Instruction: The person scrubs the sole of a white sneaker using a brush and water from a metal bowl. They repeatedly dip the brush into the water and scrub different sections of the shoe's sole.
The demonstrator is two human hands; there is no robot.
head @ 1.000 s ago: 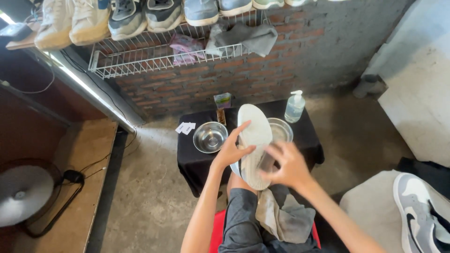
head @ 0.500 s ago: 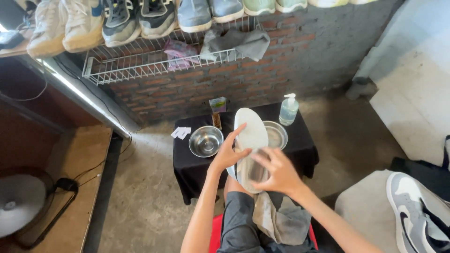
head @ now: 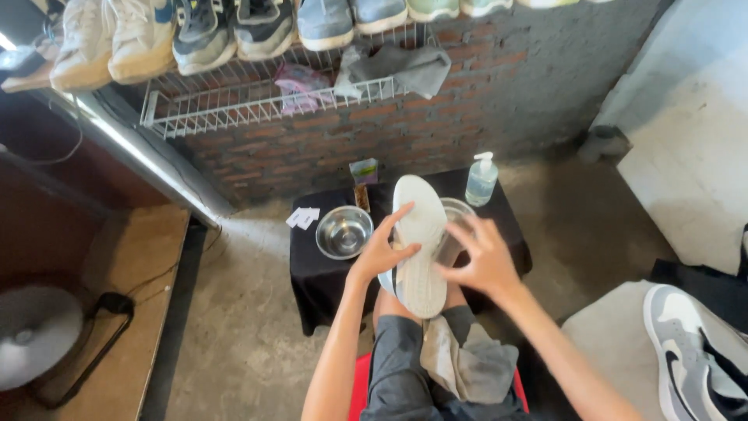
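Note:
A white shoe (head: 419, 248) is held sole-up over my lap, toe pointing away from me. My left hand (head: 383, 251) grips its left edge, fingers spread across the sole. My right hand (head: 485, 261) is closed around a small dark, blurred brush (head: 449, 248) pressed against the sole's right edge. Under the shoe a grey cloth (head: 467, 362) lies over my thighs.
A low black-covered table (head: 312, 269) in front of me carries a steel bowl (head: 344, 231), a second bowl (head: 461, 207) partly behind the shoe, a pump bottle (head: 481, 179) and white cards (head: 305, 217). A wire rack of shoes (head: 234, 93) hangs on the brick wall. A grey-white sneaker (head: 689, 351) lies right, a fan (head: 31, 335) left.
My right hand with the brush has slid from the lower middle of the sole up to its right edge. The left hand keeps its grip on the shoe.

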